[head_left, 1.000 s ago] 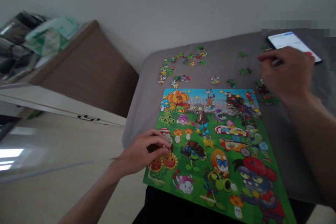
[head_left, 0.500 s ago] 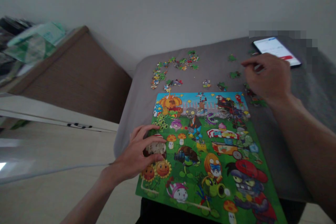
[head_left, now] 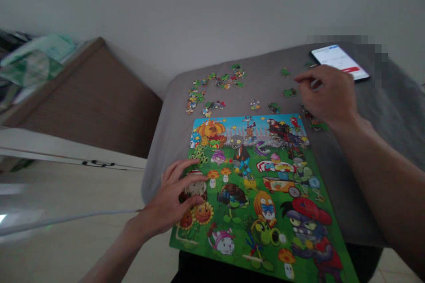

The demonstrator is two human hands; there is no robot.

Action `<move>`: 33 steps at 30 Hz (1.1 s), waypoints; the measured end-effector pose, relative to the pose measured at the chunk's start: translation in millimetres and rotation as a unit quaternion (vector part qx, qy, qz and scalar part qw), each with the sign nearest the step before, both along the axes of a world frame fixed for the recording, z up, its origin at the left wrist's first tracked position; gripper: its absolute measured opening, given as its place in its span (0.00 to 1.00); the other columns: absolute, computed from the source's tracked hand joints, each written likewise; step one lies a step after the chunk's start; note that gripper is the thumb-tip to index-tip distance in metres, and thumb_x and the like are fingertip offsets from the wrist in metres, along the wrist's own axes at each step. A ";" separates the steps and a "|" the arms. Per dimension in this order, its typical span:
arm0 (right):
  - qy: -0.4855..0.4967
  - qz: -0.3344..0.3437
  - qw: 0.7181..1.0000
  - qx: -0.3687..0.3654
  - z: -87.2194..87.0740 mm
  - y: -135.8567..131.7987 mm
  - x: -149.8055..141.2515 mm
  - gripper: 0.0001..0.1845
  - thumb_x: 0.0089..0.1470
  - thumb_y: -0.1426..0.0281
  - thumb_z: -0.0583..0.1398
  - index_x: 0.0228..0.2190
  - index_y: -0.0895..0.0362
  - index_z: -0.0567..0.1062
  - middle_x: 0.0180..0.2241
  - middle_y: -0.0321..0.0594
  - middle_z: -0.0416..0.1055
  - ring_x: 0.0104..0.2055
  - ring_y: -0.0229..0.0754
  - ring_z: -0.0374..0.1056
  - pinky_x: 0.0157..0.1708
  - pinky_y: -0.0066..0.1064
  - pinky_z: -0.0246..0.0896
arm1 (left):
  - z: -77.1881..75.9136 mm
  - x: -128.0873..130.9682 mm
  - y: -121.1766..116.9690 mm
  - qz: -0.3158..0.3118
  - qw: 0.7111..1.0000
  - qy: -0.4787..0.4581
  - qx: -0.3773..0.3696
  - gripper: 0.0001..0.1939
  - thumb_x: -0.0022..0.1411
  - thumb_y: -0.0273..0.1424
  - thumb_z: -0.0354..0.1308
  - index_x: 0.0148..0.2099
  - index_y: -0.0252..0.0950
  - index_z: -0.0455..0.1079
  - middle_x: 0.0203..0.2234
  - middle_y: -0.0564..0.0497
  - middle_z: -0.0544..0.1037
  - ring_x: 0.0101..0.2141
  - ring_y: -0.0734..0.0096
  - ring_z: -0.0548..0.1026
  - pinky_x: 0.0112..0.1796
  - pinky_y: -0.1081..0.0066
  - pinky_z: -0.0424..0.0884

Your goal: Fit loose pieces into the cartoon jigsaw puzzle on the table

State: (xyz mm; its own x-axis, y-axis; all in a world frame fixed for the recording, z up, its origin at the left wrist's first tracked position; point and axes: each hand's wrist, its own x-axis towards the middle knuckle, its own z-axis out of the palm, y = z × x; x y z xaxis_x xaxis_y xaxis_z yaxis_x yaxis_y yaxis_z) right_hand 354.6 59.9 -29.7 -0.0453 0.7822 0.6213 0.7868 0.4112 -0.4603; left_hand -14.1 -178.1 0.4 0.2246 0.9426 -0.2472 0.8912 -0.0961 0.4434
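My left hand (head_left: 169, 201) is spread wide, its fingers (head_left: 194, 179) touching the jigsaw puzzle (head_left: 255, 185) near its lower-left corner. Left of that hand, beyond the grey padded surface (head_left: 166, 141), stand a brown-panelled cabinet (head_left: 93, 104) and a pale floor (head_left: 66, 194), with a white wall (head_left: 199, 4) behind. The puzzle lies flat in front of me, between my hands, its long axis running away from me and leaning slightly left. Loose puzzle pieces (head_left: 215, 82) scatter beyond its far edge. My right hand (head_left: 327, 95) hovers at the far right, thumb and forefinger narrowly pinched; I cannot tell whether they hold a piece. Just beyond it lies a smartphone (head_left: 338, 62).
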 end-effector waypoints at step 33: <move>0.007 0.047 0.995 0.093 -5.4 2.6 5.9 0.15 0.53 0.73 0.57 0.33 0.60 0.85 0.30 0.47 0.81 0.26 0.39 0.68 0.31 0.33 0.63 | 5.1 15.0 8.6 0.032 0.999 0.033 -0.026 0.26 0.64 0.47 0.67 0.62 0.53 0.70 0.72 0.49 0.55 0.72 0.40 0.48 0.65 0.31 0.51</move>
